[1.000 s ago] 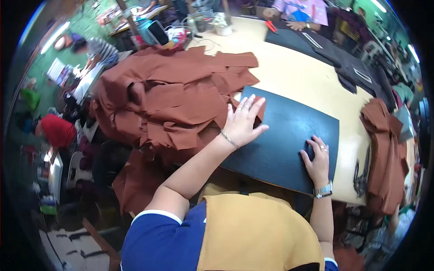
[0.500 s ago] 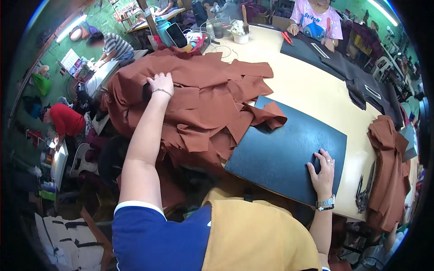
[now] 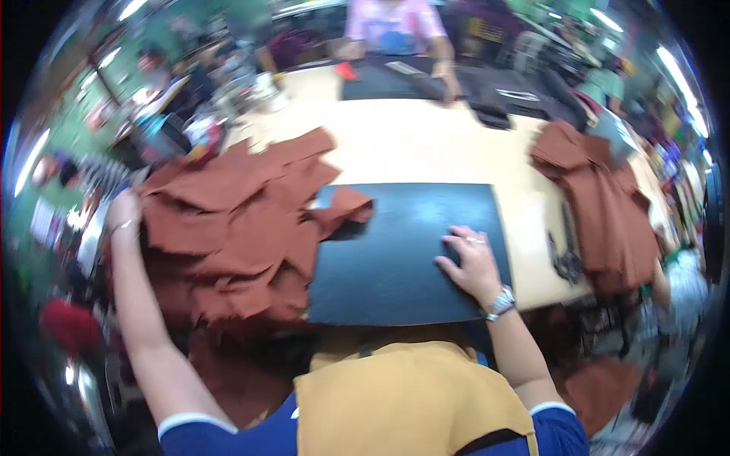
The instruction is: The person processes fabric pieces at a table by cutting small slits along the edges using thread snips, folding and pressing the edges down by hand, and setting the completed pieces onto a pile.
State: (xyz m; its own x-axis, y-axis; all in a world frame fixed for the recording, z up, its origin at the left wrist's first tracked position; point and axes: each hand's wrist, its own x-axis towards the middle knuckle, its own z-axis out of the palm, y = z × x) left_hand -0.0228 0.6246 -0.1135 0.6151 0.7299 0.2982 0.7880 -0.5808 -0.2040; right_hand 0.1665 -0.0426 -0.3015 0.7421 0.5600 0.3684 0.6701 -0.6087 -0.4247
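My left hand (image 3: 124,209) is at the far left edge of a heap of reddish-brown fabric pieces (image 3: 220,213). Motion smears its fingers, so any hold on the cloth cannot be made out. My right hand (image 3: 471,264), wearing a ring and a wristwatch, rests with fingers apart on the right part of a dark flat board (image 3: 403,258). One curled brown scrap (image 3: 346,209) overlaps the board's upper left corner.
A pale table (image 3: 411,144) carries everything. To the right lie a brown fabric stack (image 3: 597,205) and a dark scissors-like tool (image 3: 566,262). Across the table, a person in a pink shirt (image 3: 395,26) reaches over dark fabric (image 3: 388,80).
My view has swung to the right, so the table sits further left. My left hand has moved from the top of the brown heap to its left edge. My right hand stays on the board.
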